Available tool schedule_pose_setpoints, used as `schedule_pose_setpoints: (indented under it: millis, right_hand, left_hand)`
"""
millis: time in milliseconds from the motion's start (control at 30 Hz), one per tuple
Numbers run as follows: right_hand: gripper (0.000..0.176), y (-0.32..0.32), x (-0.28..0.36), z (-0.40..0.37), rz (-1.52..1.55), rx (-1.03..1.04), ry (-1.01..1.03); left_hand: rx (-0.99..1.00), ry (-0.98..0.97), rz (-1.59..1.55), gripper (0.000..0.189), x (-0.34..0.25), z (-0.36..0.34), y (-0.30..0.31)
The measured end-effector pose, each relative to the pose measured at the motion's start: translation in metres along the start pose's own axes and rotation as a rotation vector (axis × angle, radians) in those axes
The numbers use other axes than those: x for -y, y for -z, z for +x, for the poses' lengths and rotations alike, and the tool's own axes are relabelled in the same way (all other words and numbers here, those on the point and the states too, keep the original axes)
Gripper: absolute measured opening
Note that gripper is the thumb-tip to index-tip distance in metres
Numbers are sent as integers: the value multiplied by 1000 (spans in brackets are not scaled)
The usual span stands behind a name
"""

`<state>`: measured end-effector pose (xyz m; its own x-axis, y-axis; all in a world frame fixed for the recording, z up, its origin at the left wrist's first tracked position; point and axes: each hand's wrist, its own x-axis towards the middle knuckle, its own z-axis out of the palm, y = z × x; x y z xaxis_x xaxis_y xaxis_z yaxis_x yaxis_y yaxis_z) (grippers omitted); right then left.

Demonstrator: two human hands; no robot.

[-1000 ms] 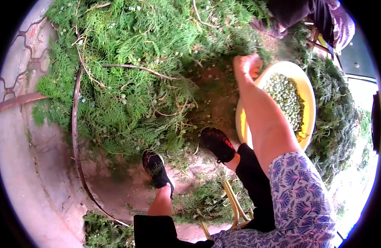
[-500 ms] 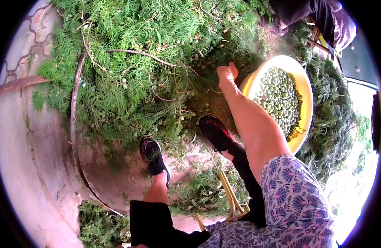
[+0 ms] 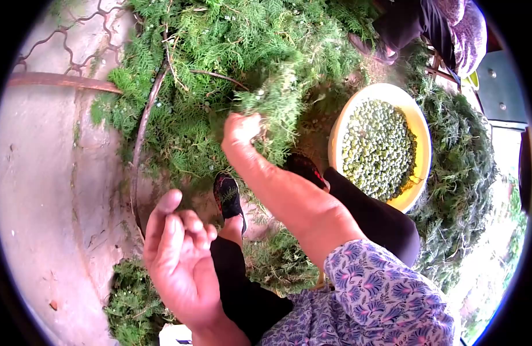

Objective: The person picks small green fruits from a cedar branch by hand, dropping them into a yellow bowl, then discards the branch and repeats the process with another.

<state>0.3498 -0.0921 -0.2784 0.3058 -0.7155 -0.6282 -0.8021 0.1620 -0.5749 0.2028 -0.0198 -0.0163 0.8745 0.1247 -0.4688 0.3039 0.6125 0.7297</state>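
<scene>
A leafy conifer branch (image 3: 280, 101) is lifted in my right hand (image 3: 242, 130), whose fingers are closed around its near end; motion blurs its outline a little. Below it lies a large heap of similar green branches (image 3: 191, 130). My left hand (image 3: 185, 262) is raised in front of me, palm up, with nothing in it and its fingers half bent but apart. To the right stands a yellow tub (image 3: 423, 124) filled with small green cones (image 3: 375, 150).
A long bare stick (image 3: 143, 124) lies along the heap's left side. More branches (image 3: 459, 150) are piled right of the tub. Another person's dark-clothed legs (image 3: 407, 26) are at the upper right. My shoes (image 3: 227, 196) rest at the heap's near edge.
My right hand has moved left from beside the tub and now holds a branch. My left hand has risen into view at the lower left. The view has shifted slightly.
</scene>
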Motion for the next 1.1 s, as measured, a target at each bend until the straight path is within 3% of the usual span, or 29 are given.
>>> schedule_pose_setpoints:
  millis: [33,67,100,167,200,233,300,367,433,500,567,633,667,700,767,800,900,933,967,1033,1100]
  right_hand:
    - [56,-1,2,-24,144,-4,27]
    - [72,1,4,-46,143,39,103]
    - [90,-8,10,-53,-42,170,75]
    - [100,-17,-7,-65,-97,347,384]
    - [93,-38,-25,-59,-371,462,501]
    - [66,-5,-22,-71,-308,451,549]
    - [35,7,-58,-54,-320,466,768]
    - [19,9,-104,-33,242,379,608]
    - [14,42,-122,-7,51,433,527]
    - [12,35,-159,44,331,211,490]
    - [8,42,-150,73,333,-38,619]
    - [19,48,-122,82,142,-149,740]
    - [40,47,-106,76,76,-269,881]
    - [62,50,-79,68,-13,-117,598]
    - [76,30,-54,74,-203,-36,288]
    - [78,31,-43,72,-272,22,266]
    - [44,20,-54,107,-75,36,328]
    - [31,39,-44,90,-35,81,438]
    - [10,33,-53,105,195,133,454]
    - [4,66,-37,87,505,459,184]
    - [5,85,-29,80,454,497,238]
  left_hand:
    - [6,8,-13,25,1,0,2]
    - [22,11,-9,25,2,1,3]
    - [34,15,-5,25,2,1,5]
    - [72,2,-8,25,3,3,9]
    - [58,2,-18,25,2,5,12]
    - [39,7,-26,25,1,6,15]
    - [18,-4,-25,25,-1,6,18]
    - [6,-25,-32,25,-5,5,19]
    - [-50,-32,-71,25,-7,4,22]
    - [-16,-48,-124,27,-9,4,27]
    - [-1,-52,-140,27,-10,3,25]
    - [-25,-47,-117,26,-11,2,23]
    - [-52,-44,-91,25,-11,2,23]
    - [-50,-49,-89,25,-10,2,22]
    - [-42,-43,-106,24,-9,2,20]
    - [-25,-41,-115,22,-8,3,21]
    - [-48,-26,-152,22,-10,4,17]
    - [-50,-42,-150,22,-10,5,18]
    - [-48,-58,-151,21,-11,7,20]
    - [-28,-69,-157,20,-13,10,25]
    - [-50,-33,-154,18,-13,10,25]
